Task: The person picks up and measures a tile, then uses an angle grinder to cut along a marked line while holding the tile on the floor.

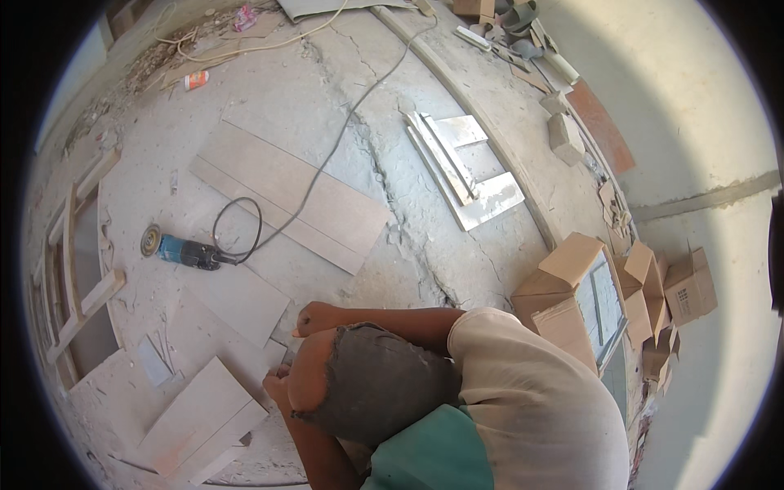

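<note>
A building site, indoors, mid tile-laying: bare, cracked, dusty concrete floor [457, 245]; large beige tiles [286, 192] laid loose on it; a blue angle grinder [184, 251] with its cable [343, 131] trailing across the floor; cut tile strips [461, 167] near the far wall; opened cardboard boxes [621, 294] along the right edge; a wooden frame [73, 269] at the left edge; rubble in the far corner.
</note>
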